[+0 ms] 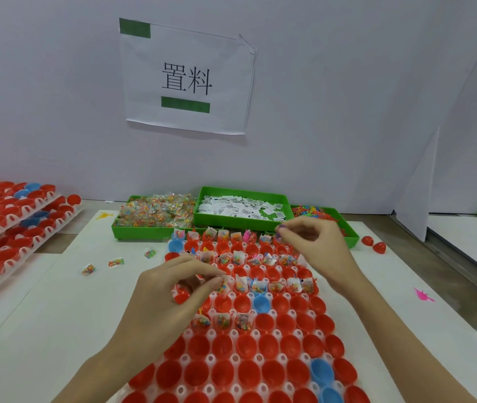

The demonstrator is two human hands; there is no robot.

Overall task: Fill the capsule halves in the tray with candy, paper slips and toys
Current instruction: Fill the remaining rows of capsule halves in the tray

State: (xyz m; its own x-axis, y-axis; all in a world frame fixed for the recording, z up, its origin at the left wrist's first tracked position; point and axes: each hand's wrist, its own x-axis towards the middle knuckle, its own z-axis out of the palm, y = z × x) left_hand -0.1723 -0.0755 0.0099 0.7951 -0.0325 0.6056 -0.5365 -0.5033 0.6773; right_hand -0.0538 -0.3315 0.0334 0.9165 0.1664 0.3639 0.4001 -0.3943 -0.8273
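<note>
- Left hand [170, 289] pinches a candy packet [222, 286] over the tray [246, 338] of capsule halves [222, 349].
- Right hand [315, 251], beyond it, pinches a small purple toy [281, 228].
- Behind that pinch, paper slips [238, 209].

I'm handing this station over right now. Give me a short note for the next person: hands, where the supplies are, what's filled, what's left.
Left hand: fingers pinch a candy packet over the tray's middle rows.
Right hand: fingers pinched near the tray's far right edge; what it holds is too small to tell.
Supplies: green bins behind the tray hold candy packets, paper slips and toys. Three loose packets lie left of the tray.
Done: alternate far rows and three halves of a nearer row hold items.
Left: the bare rows between them and every near row.
</note>
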